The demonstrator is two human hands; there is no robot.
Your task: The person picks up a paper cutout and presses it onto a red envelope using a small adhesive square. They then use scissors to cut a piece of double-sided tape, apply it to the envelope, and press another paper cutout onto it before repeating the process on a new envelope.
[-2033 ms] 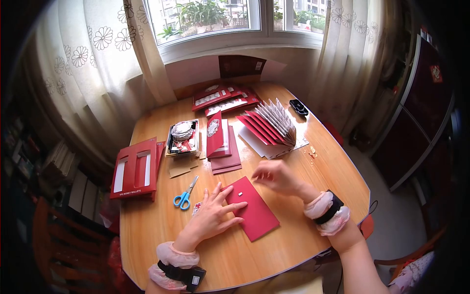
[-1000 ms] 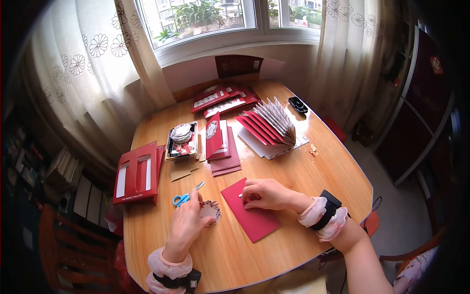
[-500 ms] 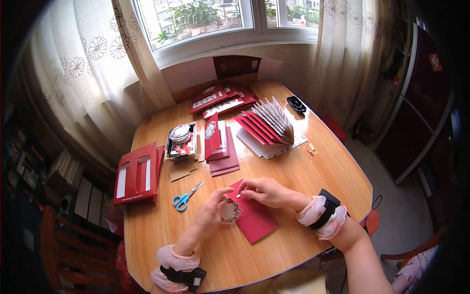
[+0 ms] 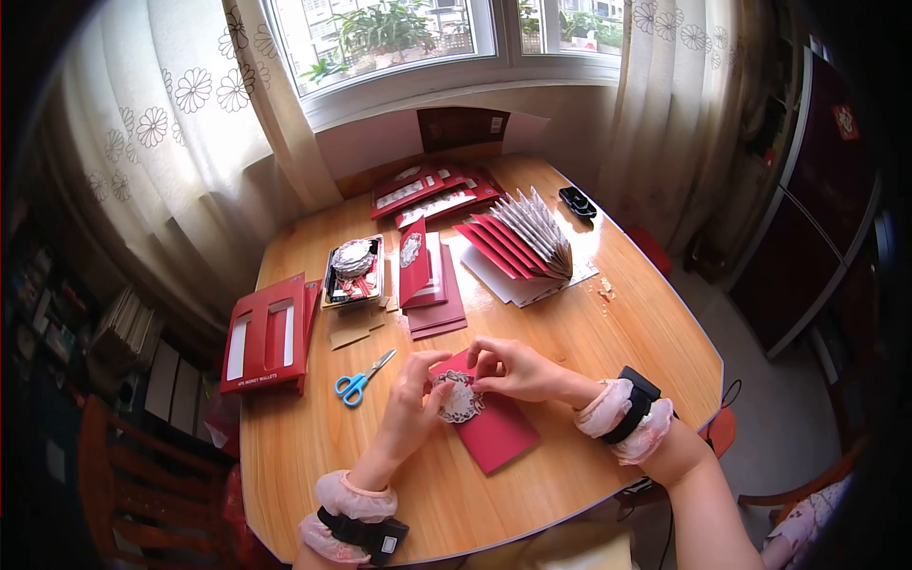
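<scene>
A round paper cutout (image 4: 460, 399) with a patterned scalloped border lies over the upper part of a red card wallet (image 4: 499, 437) on the table. My left hand (image 4: 415, 389) grips the cutout at its left edge, thumb on its face. Thumb and fingers of my right hand (image 4: 508, 369) are pinched together at the cutout's upper right edge. The wallet is tilted on the tabletop, and its top end shows between my two hands. To the left of my left hand lie blue-handled scissors (image 4: 353, 386), blades pointing away from me.
A tray (image 4: 329, 302) holds stacked round cutouts. Beside it stand a red card with a cutout (image 4: 412, 261) and brown card scraps (image 4: 353, 332). A fanned stack of red and silvery cards (image 4: 518, 237) is behind. Red boxes (image 4: 271, 334) sit left, more packs (image 4: 432, 195) at the back.
The cutout has turned face up and moved over the wallet. My right hand has come to its edge; the small white piece in its fingers no longer shows.
</scene>
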